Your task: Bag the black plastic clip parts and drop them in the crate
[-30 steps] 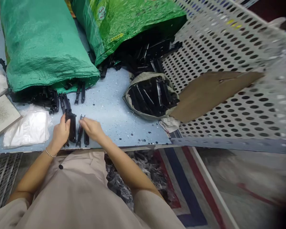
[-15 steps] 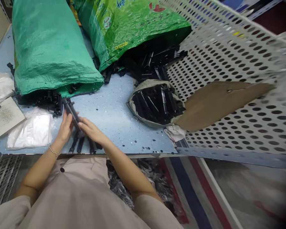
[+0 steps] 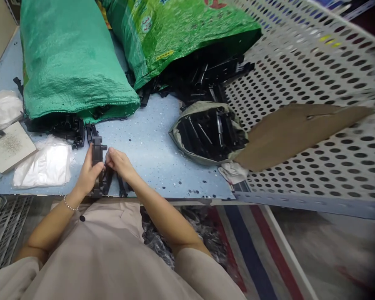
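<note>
the left hand (image 3: 89,173) grips a black plastic part (image 3: 97,151) over the near left of the table (image 3: 153,141); just right, the right hand's (image 3: 118,161) fingers are bunched, holding what i cannot tell.

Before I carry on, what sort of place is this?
Likely a workshop or packing area: black parts spill from green sacks onto a blue table, white plastic lies nearby, and the left hand holds a black piece.
</note>
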`<state>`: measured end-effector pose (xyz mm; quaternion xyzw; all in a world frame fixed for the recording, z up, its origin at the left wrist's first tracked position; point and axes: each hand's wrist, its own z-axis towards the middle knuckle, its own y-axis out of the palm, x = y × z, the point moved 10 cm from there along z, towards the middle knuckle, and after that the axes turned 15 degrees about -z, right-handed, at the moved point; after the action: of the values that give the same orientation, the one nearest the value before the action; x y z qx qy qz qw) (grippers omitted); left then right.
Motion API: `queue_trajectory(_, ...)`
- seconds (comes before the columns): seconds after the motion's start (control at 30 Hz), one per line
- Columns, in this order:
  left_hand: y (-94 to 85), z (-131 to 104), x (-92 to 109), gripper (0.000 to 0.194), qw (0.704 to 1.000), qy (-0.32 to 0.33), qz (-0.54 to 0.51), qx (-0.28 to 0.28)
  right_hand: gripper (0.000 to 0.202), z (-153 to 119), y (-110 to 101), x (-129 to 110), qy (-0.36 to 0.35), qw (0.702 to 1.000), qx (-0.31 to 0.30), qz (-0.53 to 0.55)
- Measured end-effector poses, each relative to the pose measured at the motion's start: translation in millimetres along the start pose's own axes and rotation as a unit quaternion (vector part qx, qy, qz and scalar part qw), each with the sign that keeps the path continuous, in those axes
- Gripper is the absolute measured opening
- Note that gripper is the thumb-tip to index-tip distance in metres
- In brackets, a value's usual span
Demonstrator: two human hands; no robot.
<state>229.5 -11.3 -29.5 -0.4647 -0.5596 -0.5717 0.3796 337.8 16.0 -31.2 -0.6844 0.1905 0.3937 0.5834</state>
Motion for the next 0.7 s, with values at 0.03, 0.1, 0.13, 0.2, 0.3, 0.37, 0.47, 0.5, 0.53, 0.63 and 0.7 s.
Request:
queue_trajectory(0.03,-4.4,1,-2,0.072,0.999,-0.026,-0.035,0.015,0.063,-10,5,-8,-0.039,0.999,-0.007,-0.038)
queue_trajectory(0.1,-11.9,3,-2,0.064,0.992,-0.066,-0.096,0.04,0.061,-33,14,-26,-0.125,0.983,-0.006,-0.135)
queue_trajectory(0.13,-15.2,3,0,0.061,0.99,-0.072,-0.112,0.045,0.061,-43,19,-32,-0.151,0.973,-0.009,-0.174)
queue_trajectory(0.2,-25.8,4,4,0.057,0.99,-0.07,-0.113,0.053,0.058,-53,32,-34,-0.157,0.965,-0.047,-0.204)
queue_trajectory(0.3,-56.8,-4,8,0.051,0.995,-0.033,-0.007,0.092,0.051,-41,44,-28,-0.103,0.964,-0.134,-0.207)
queue_trajectory(0.37,-73.8,-14,5,0.049,0.985,-0.018,0.132,0.11,0.045,-15,34,-21,-0.042,0.963,-0.117,-0.239)
queue_trajectory(0.47,-78.4,-28,-14,0.048,0.937,-0.04,0.333,0.094,0.042,37,11,-6,0.065,0.944,-0.04,-0.321)
queue_trajectory(0.5,-75.2,-30,-20,0.046,0.922,-0.04,0.375,0.082,0.045,51,10,2,0.094,0.935,-0.046,-0.339)
queue_trajectory(0.53,-70.7,-31,-24,0.043,0.912,-0.03,0.403,0.071,0.048,63,13,10,0.117,0.928,-0.067,-0.347)
queue_trajectory(0.63,-60.5,-23,-23,0.04,0.922,0.025,0.382,0.063,0.043,75,23,25,0.14,0.935,-0.125,-0.301)
queue_trajectory(0.7,-61.8,-13,-17,0.047,0.962,0.035,0.26,0.078,0.042,64,23,17,0.104,0.96,-0.118,-0.23)
